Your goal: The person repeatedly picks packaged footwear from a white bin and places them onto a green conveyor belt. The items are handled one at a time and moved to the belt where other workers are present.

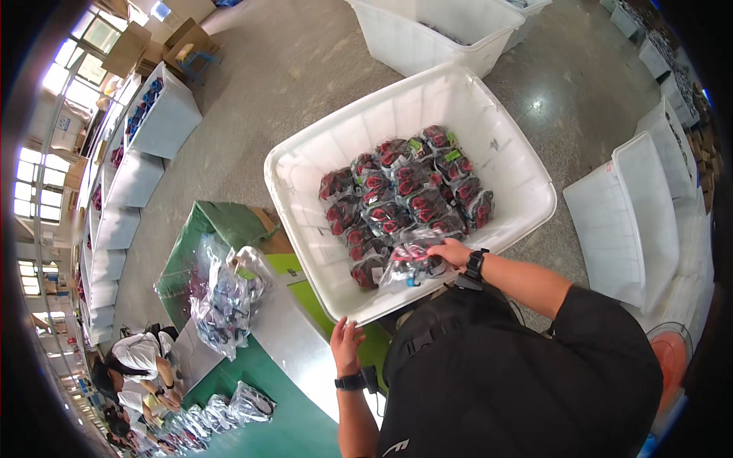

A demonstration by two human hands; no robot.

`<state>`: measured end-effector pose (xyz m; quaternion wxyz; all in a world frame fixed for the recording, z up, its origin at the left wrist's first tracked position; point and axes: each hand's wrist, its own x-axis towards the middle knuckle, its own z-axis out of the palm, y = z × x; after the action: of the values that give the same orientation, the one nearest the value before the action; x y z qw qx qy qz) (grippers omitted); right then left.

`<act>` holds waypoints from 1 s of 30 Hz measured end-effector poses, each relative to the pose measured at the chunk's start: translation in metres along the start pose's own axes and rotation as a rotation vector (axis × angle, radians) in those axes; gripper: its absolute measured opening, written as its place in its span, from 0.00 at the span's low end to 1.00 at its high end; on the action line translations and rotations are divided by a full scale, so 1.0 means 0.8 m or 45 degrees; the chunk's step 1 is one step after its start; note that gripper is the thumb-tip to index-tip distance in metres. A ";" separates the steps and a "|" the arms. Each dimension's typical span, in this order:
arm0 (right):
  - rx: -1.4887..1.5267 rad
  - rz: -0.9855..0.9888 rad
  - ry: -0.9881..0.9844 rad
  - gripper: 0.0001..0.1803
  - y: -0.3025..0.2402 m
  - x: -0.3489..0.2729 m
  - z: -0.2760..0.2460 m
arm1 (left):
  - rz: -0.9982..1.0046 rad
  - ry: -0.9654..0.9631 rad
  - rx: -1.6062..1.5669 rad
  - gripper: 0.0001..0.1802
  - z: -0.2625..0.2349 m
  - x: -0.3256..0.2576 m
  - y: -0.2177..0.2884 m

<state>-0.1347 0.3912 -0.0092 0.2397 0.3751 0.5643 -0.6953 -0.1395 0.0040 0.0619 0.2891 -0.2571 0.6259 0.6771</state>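
A large white plastic tub (527, 179) stands in front of me. Inside it, several clear plastic bags (408, 179) of red-and-black items lie in rough rows; what kind of items they are I cannot tell. Over the near end of these rows, my right hand (452, 253) grips a clear plastic bag (412, 259) with something red, black and a bit of blue inside. My left hand (347, 347) is at the tub's near left corner, fingers apart and holding nothing. Its fingertips are by the rim; whether they touch it is unclear.
A metal-topped surface (286, 313) and a green table (282, 424) lie to the left, with a heap of bagged items (225, 298) and more bags (248, 403). Co-workers (141, 357) sit there. Other white tubs (622, 229) stand right, far and left. Cardboard boxes (126, 49) are far left.
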 end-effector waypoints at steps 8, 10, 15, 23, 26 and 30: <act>0.426 -0.070 0.391 0.21 0.009 0.085 -0.155 | -0.147 0.330 0.098 0.24 -0.042 -0.046 -0.094; 0.550 -0.135 0.386 0.22 -0.022 0.113 -0.183 | -0.153 0.372 0.080 0.25 -0.045 -0.060 -0.108; 0.635 -0.229 0.491 0.32 -0.139 0.164 -0.224 | -0.184 0.458 0.017 0.25 -0.046 -0.089 -0.131; 0.666 -0.165 0.669 0.33 -0.149 0.186 -0.157 | -0.250 0.531 -0.057 0.28 -0.057 -0.111 -0.158; 0.554 -0.094 0.407 0.25 -0.085 0.175 -0.141 | -0.264 0.528 -0.134 0.31 -0.068 -0.116 -0.169; 0.322 0.119 0.242 0.16 0.012 0.151 -0.139 | -0.294 0.499 -0.188 0.30 -0.092 -0.115 -0.184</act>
<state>-0.1723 0.5066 -0.1199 0.1681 0.4924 0.4744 -0.7101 0.0292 -0.0686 0.0184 0.2181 -0.4740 0.5853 0.6206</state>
